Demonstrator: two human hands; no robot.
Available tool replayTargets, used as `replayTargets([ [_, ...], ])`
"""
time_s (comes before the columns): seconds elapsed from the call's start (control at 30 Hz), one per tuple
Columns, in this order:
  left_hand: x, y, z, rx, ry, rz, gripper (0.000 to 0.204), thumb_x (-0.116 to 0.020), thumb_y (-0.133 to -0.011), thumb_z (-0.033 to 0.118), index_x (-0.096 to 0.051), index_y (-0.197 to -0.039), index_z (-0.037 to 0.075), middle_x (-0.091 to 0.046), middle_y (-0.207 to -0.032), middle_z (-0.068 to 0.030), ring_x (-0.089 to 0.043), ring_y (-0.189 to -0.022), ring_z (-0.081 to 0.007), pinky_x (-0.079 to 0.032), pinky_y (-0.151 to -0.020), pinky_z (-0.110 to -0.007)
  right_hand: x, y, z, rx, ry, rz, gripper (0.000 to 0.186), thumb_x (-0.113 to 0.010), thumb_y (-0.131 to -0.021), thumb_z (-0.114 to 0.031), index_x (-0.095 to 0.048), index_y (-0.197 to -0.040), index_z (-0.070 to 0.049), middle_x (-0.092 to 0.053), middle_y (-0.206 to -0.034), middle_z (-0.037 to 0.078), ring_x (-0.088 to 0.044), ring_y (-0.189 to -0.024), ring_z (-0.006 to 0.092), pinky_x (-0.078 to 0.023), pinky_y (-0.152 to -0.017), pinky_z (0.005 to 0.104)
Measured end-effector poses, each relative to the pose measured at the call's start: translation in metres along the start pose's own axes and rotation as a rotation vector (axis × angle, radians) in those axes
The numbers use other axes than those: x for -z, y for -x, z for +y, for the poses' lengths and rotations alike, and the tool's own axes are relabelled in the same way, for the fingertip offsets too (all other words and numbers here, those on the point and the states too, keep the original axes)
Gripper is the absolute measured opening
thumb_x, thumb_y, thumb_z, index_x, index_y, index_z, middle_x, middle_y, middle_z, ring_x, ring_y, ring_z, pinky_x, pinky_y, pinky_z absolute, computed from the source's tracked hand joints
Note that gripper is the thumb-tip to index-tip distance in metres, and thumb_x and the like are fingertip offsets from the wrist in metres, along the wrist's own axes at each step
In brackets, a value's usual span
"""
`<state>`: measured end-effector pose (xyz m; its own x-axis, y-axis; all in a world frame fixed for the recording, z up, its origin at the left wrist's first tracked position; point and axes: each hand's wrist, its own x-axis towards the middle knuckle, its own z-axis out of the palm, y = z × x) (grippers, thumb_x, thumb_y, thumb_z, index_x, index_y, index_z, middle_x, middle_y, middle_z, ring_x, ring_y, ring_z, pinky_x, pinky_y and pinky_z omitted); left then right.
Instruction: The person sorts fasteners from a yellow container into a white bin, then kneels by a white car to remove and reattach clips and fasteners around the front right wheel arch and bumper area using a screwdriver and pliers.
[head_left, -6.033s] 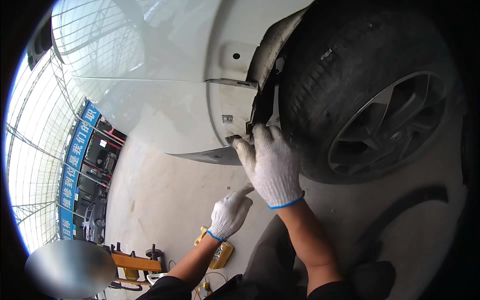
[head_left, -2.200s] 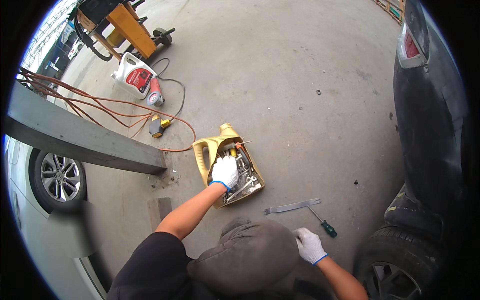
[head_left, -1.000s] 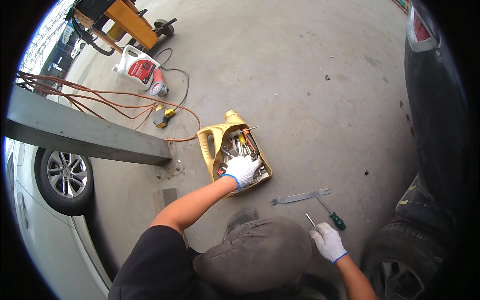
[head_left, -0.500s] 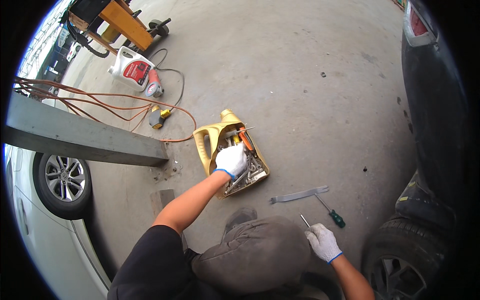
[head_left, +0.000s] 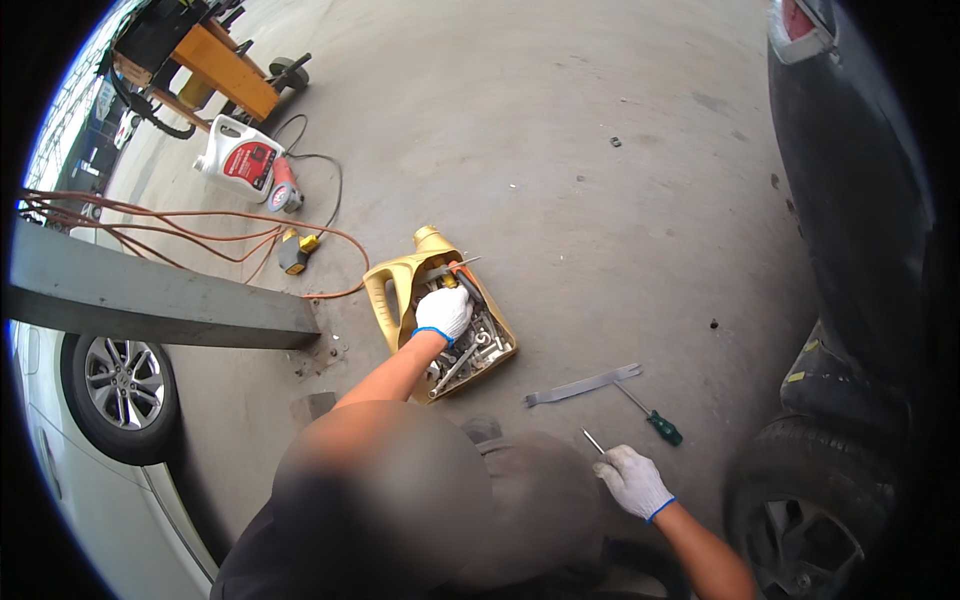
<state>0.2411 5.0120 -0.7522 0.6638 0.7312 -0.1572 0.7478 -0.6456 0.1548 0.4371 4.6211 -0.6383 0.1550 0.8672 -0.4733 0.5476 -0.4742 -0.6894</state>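
Observation:
My left hand (head_left: 444,312), in a white glove with a blue cuff, reaches into a gold plastic jug (head_left: 400,270) with one side cut away. Wrenches (head_left: 455,370) and other metal tools fill it, along with an orange-handled tool (head_left: 462,271). The fingers of this hand are hidden among them. At the lower right my right hand (head_left: 636,482), gloved alike, is closed round a slim metal rod (head_left: 592,440); its other end is hidden in the fist. Just beyond it on the floor lie a flat grey pry bar (head_left: 585,384) and a green-handled screwdriver (head_left: 664,428).
A steel post (head_left: 160,300) slants in from the left beside a white car's wheel (head_left: 125,385). Orange cords (head_left: 220,213), a red angle grinder (head_left: 284,188), a white jug (head_left: 240,160) and a yellow cart (head_left: 225,70) stand farther off. A dark car's tyre (head_left: 810,470) is at right.
The view has shifted slightly, so the surroundings sit farther left. My left hand stays in the gold jug, and the orange-handled tool now shows less. My right hand still holds the rod.

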Motion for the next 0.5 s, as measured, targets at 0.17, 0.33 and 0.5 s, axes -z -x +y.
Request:
replayTargets([
  [0.17,-0.005,-0.012,-0.009,-0.105,-0.137,-0.036,0.02,-0.058,-0.08,0.018,-0.072,-0.076,0.003,-0.07,-0.073,-0.02,-0.07,-0.066,-0.038,-0.056,-0.06,-0.05,-0.003,-0.003,0.002,0.017,0.036,-0.023,0.028,-0.061,-0.094,-0.032,-0.066,-0.1,-0.005,-0.063,-0.1,0.02,-0.062,-0.093,0.0437,-0.051,-0.08,0.051],
  [0.33,0.019,-0.016,-0.011,-0.247,-0.144,-0.157,0.026,-0.06,-0.086,0.03,-0.071,-0.079,0.007,-0.069,-0.071,-0.0191,-0.069,-0.066,-0.0377,-0.055,-0.062,-0.049,-0.002,-0.001,0.009,0.055,0.019,-0.002,0.029,-0.059,-0.096,-0.033,-0.064,-0.098,-0.005,-0.063,-0.099,0.021,-0.062,-0.092,0.0444,-0.051,-0.079,0.0519],
  [0.5,0.085,0.038,0.022,-0.143,0.296,-0.103,0.031,-0.061,-0.092,0.034,-0.067,-0.091,0.005,-0.067,-0.068,-0.0139,-0.069,-0.064,-0.0316,-0.055,-0.063,-0.045,0.03,0.012,0.003,0.031,-0.055,0.113,0.028,-0.059,-0.095,-0.031,-0.065,-0.1,-0.004,-0.064,-0.098,0.02,-0.062,-0.092,0.0433,-0.05,-0.079,0.0496],
])
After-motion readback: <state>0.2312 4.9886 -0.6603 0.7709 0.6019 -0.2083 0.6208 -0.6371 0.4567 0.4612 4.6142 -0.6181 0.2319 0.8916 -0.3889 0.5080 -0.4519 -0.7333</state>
